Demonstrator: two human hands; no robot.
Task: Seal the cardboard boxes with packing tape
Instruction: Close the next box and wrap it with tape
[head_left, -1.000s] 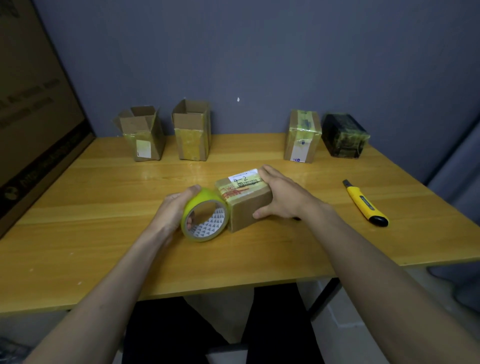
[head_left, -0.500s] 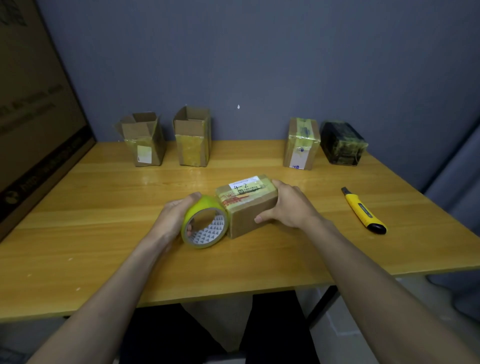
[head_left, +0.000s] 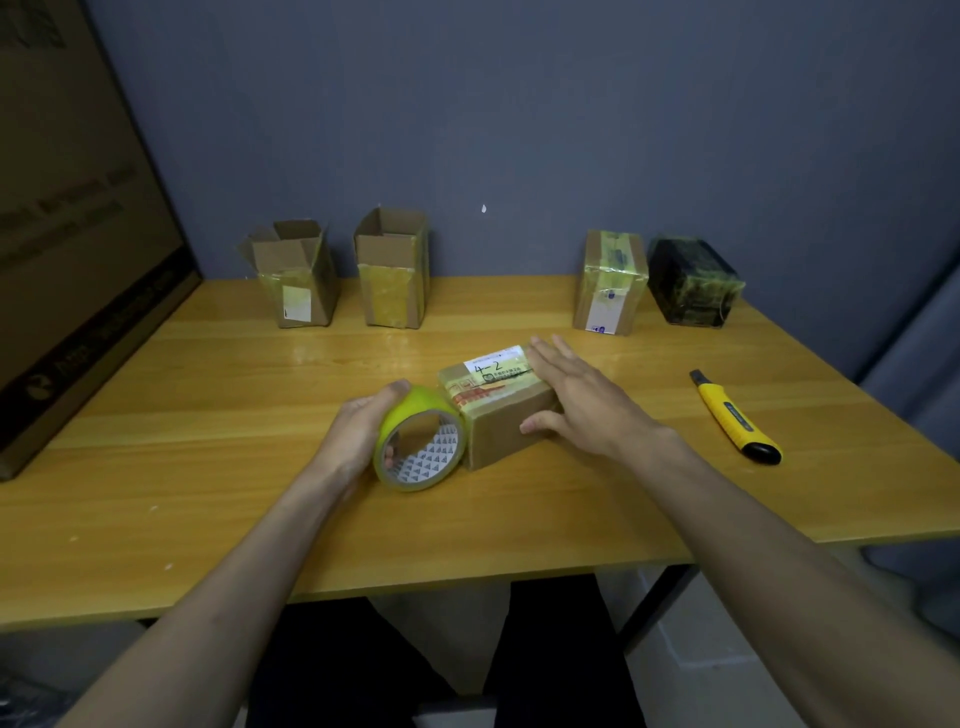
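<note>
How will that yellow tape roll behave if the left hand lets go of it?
The tape roll stands on its edge on the table, so it would probably roll or tip flat once the left hand lets go. It leans against the small box, which may stop it on that side. Its hollow core suggests it is light, and the glossy band looks slippery.

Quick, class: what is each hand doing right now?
Left hand: grips the tape roll.
Right hand: open, fingers straight, resting on the small box.
</note>
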